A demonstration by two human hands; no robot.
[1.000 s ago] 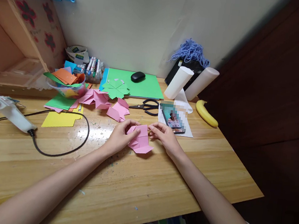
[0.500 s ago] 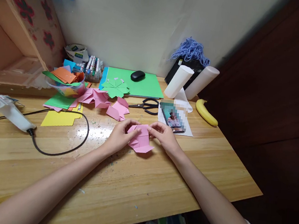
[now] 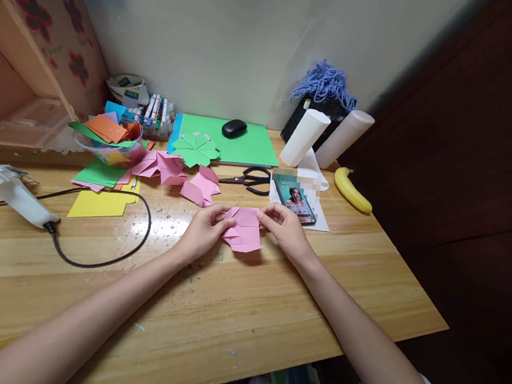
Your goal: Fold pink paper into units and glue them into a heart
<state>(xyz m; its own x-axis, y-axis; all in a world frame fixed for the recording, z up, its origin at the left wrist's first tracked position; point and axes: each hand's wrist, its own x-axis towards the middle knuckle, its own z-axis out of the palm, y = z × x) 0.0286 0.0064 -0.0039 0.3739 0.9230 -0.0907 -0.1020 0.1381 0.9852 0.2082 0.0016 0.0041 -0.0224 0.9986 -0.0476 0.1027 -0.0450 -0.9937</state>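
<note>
"One pink folded paper (image 3: 246,233), I see. Where is it exactly?"

"Between the hands, side to side. The left hand (image 3: 202,232) is on its left edge, the right hand (image 3: 285,227) at its upper right corner."

"Fingers apart or together?"

"Left: thumb over the top, the others partly hidden behind, clamped on that edge. Right: thumb and forefinger brought together, pinching the corner."

"Which hand is nearer?"

"Both touch it, so neither. The left overlaps more of it; the right has only the corner, so from its fingertips the paper spreads left and downward in view."

"And its long axis?"

"Hard to name one. It looks nearly square, with uneven, folded edges. Its lower edge casts a shadow on the worktop (image 3: 233,312), so I'd judge that side slightly raised."

"Anything close beyond?"

"Another pink folded piece (image 3: 202,184), lying beyond the left hand, and a phone (image 3: 296,200) just past the right hand."
</note>
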